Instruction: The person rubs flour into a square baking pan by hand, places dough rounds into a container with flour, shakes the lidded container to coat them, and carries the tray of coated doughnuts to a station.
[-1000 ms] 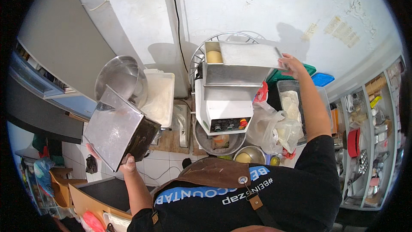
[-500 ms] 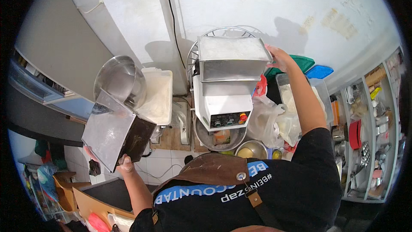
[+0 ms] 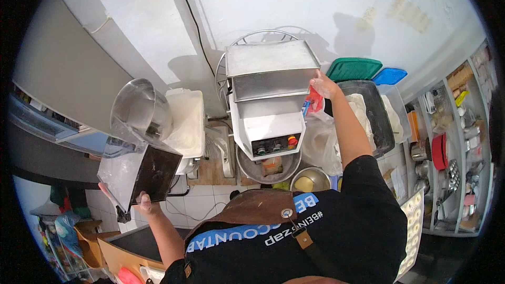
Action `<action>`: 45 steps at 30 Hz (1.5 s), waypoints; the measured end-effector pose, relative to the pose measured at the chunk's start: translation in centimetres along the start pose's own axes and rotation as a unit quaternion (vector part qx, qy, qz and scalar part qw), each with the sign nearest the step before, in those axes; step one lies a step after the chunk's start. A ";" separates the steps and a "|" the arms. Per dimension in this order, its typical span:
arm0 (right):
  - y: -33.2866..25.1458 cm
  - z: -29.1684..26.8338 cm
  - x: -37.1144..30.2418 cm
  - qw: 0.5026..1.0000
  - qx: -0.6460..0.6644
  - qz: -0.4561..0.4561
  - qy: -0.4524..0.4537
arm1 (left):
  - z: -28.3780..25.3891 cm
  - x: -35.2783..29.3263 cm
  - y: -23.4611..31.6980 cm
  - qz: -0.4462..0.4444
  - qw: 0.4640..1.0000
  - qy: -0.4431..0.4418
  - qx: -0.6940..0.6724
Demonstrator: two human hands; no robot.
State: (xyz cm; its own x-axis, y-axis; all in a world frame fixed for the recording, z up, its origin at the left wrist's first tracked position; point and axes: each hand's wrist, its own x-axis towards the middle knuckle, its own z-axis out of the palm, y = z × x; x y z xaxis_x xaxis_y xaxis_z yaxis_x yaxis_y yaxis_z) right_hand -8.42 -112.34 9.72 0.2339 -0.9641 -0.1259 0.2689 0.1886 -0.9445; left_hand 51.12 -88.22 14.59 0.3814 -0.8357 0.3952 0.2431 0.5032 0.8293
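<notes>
At my left, my left hand [image 3: 147, 204] grips the lower edge of a deep rectangular metal tin [image 3: 124, 167], tilted, with its dark side toward me. A second rectangular metal tin [image 3: 276, 59] rests on top of the white mixer [image 3: 273, 126]. My right hand [image 3: 327, 86] is at that tin's lower right corner, fingers extended toward it; whether they touch is hard to tell. Just behind the held tin is a round steel bowl [image 3: 139, 106], partly overlapped by it. Beneath the mixer head, a mixing bowl [image 3: 246, 167] contains a small package.
A white tub of flour [image 3: 185, 121] stands left of the mixer. To its right are a plastic bag [image 3: 322, 144], a dark tub [image 3: 380, 121] with pale contents and a small steel bowl [image 3: 318, 174]. Shelves [image 3: 455, 152] line the right side. A tray of round pieces [image 3: 413, 231] shows near my right side.
My right hand has moved down from the side of the tin on the mixer to its lower corner. The left hand still holds its tin, slightly lower. The view has shifted.
</notes>
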 end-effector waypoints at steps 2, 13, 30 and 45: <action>-1.4 1.3 -0.6 0.999 -0.009 0.031 0.018 | -0.8 0.1 0.3 0.013 1.000 0.016 0.008; 1.0 0.6 -3.0 0.989 -0.099 -0.097 0.056 | 10.8 4.1 2.8 0.174 0.975 0.013 0.138; 12.4 -0.2 -31.0 0.941 0.063 -0.043 0.330 | 33.4 15.5 -11.8 0.078 0.962 -0.261 0.013; 16.5 13.4 -44.0 0.841 0.092 -0.054 0.530 | 36.9 20.6 -17.9 0.070 0.888 -0.410 0.197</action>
State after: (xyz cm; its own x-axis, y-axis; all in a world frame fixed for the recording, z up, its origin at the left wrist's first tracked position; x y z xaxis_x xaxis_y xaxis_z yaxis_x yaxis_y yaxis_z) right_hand -1.75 -64.30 3.73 -0.7400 -0.5839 -0.3339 0.3974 0.0209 -0.9174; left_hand 21.72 -122.62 22.44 -0.4341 -0.7313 0.5261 -0.1480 0.6340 0.7591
